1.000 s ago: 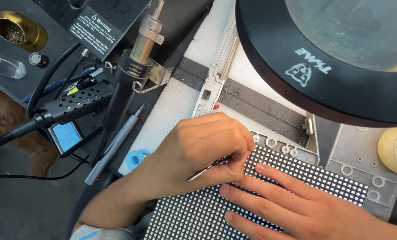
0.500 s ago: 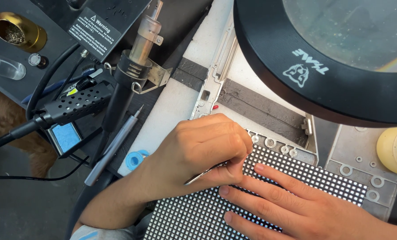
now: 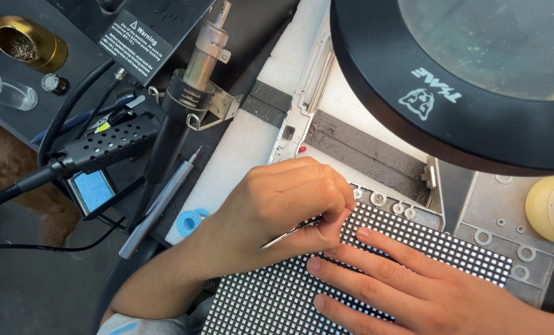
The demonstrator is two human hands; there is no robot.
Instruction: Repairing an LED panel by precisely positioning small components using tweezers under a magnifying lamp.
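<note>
**Tweezers meet dot-grid panel under the magnifier lamp**

A large round magnifier lamp (image 3: 457,74) with a black rim fills the upper right, hanging over a pale metal work frame (image 3: 364,118). Below the lamp, a black panel studded with rows of white dots (image 3: 277,298) lies flat on that frame, its long axis running from lower left up to the right. The person's left hand (image 3: 277,211) sits at the panel's upper edge, directly below the lamp's left rim, fingers curled and pressed together around thin metal tweezers (image 3: 286,232). The tweezers slant from lower left to upper right, tips hidden behind the thumb, so the exact contact point cannot be told. The right hand (image 3: 413,291) lies just beside and below, fingers spread flat on the panel; the left is the nearer of the two to the tool's tip. Well left of the lamp, a hot-air wand (image 3: 193,68) rests in its bracket, a perforated black handle (image 3: 106,146) lies beside it, and a brass cup of wire wool (image 3: 26,43) stands at the far corner.
</note>
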